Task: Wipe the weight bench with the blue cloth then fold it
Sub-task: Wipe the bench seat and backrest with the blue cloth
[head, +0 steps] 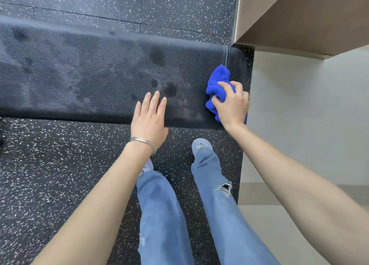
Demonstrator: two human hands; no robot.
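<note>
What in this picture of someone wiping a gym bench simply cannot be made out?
In the head view:
weight bench: left end cut off by the picture edge; its own top hides any legs.
blue cloth: bunched, partly covered by the right hand.
left hand: palm down, contact with the bench unclear.
dark patches: wet or stained, too unclear to tell.

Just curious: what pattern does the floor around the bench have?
The floor is black with white speckles; head view shows it best.
</note>
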